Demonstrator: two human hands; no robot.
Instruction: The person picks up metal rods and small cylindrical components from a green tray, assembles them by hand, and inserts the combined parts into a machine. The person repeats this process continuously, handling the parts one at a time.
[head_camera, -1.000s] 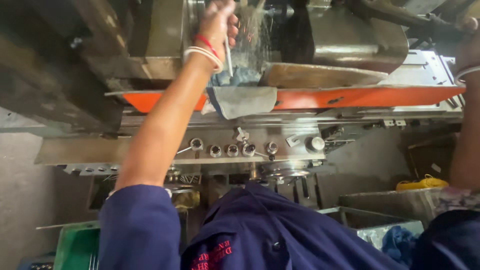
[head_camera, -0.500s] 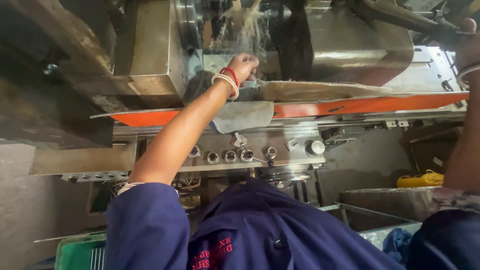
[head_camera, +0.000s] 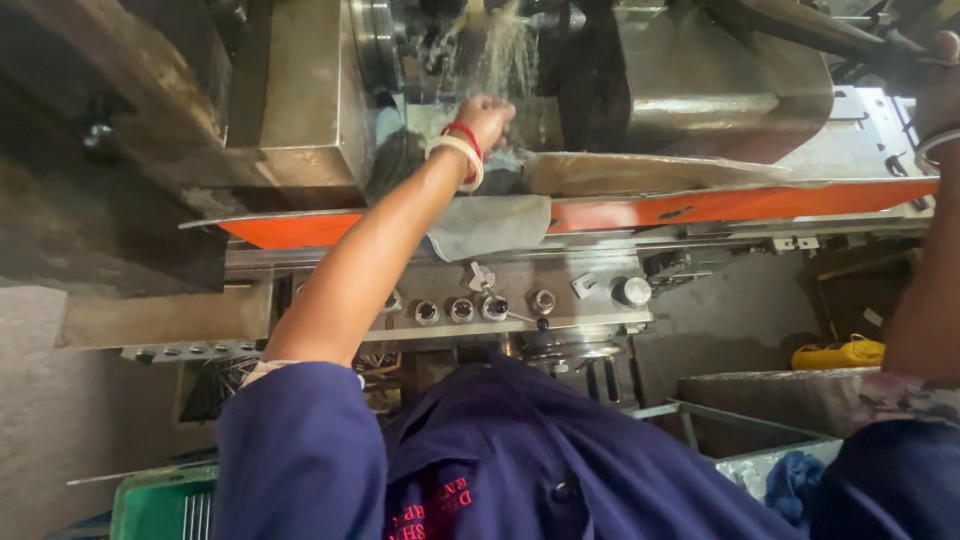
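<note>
The left hand (head_camera: 487, 117) reaches into the machine, its fingers (head_camera: 497, 108) curled into a closed fist; whether they grip anything cannot be told. A liquid stream (head_camera: 507, 45) falls just above the fingers. A grey cloth (head_camera: 487, 222) hangs below the wrist over the orange rail (head_camera: 700, 205). The right hand (head_camera: 940, 75) sits at the frame's edge, its fingers hidden.

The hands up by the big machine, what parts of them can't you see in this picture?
- Left hand, head view: fingers curled away into the spray of liquid, so what they hold or touch is hidden.
- Right hand, head view: cut off by the picture's right edge; open or shut cannot be told.
- Green crate: cut off by the bottom edge.
</note>
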